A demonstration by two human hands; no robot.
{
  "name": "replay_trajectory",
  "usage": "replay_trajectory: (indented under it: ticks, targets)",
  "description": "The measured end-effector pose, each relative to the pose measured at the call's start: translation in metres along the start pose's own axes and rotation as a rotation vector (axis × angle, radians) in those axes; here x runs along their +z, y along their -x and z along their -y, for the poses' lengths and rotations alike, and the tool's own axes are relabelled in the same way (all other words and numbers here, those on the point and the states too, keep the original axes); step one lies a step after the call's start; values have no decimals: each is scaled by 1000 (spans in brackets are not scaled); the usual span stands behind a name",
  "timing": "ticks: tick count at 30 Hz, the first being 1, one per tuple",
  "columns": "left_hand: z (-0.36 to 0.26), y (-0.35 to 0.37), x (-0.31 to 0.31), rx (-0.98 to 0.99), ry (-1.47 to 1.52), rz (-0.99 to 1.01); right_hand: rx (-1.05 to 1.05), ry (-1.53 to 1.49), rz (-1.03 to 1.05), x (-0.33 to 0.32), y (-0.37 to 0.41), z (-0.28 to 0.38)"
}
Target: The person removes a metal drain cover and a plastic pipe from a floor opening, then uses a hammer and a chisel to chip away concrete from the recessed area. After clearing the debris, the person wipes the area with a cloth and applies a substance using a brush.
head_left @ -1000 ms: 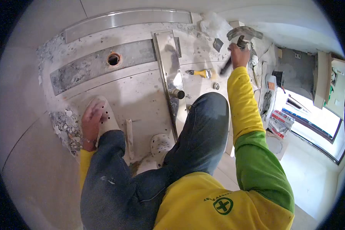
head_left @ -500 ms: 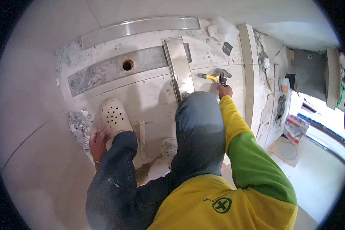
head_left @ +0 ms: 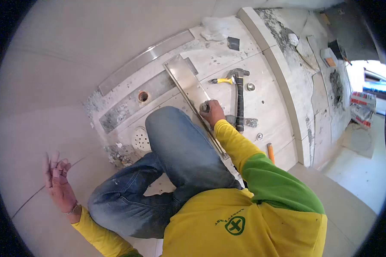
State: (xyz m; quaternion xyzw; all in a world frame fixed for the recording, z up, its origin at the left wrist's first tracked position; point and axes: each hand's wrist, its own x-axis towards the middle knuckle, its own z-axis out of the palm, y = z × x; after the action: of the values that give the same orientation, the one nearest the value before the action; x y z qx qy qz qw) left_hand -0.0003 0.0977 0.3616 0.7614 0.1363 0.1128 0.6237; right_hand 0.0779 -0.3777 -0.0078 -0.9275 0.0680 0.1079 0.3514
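Observation:
My right hand (head_left: 213,114) is closed round a short metal cylinder (head_left: 204,107) on the long steel channel (head_left: 186,79), which lies across the floor slot. My left hand (head_left: 58,177) is raised at the left, near the wall, with some fingers stretched out and others bent; nothing shows in it. Just right of my right hand a hammer (head_left: 239,96) with a black handle lies on the floor tiles. A yellow-handled tool (head_left: 223,80) rests by its head. The grey slot (head_left: 126,107) has a round drain hole (head_left: 143,96).
A raised tiled curb (head_left: 283,85) runs along the right. Small metal rings (head_left: 251,87) and an orange-handled tool (head_left: 270,153) lie near the hammer. A long metal strip (head_left: 150,55) leans along the wall. Rubble (head_left: 120,155) lies beside the white shoe (head_left: 140,138).
My right hand has let go of the hammer and moved left onto the metal cylinder. My left hand has lifted away from the shoe toward the left. The view has turned and shifted.

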Motion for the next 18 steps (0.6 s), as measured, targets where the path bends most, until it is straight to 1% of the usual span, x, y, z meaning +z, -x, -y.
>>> replay_trajectory:
  ticks: [1,3,4,5,7,8,9,11,12,13,15,16,18]
  targets:
    - [-21,-6,16,33,-2,34,6,-22,-20,-3,-1,-3]
    - [-39,-13,47,92,2,85,-48,-75,-3,-17,-7,-12]
    - [-41,-17,60,49,-39,104,-96,-68,-27,-32,-9,-6]
    - [-41,-19,75,8,-77,122,-92,-76,-50,-49,-8,-1]
    - [-34,-22,116,-74,-185,242,-59,-185,-8,-105,-2,26]
    - [-31,-21,140,-62,-173,313,-99,-191,-28,-120,-4,23]
    - [-29,-18,164,-53,-162,385,-97,-191,-55,-139,-3,32]
    - [-21,-14,208,-208,-128,486,-121,-193,8,-187,7,68]
    - [-12,-13,229,-206,-140,574,-179,-240,-29,-204,15,91]
    - [0,-11,248,-207,-157,661,-184,-246,-40,-214,21,108]
    - [23,-4,283,-357,-13,679,-287,-210,-63,-227,26,139]
    - [17,-3,296,-340,-18,674,-303,-158,-83,-229,28,155]
    - [8,-1,312,-529,280,709,-324,-174,-78,-232,32,184]
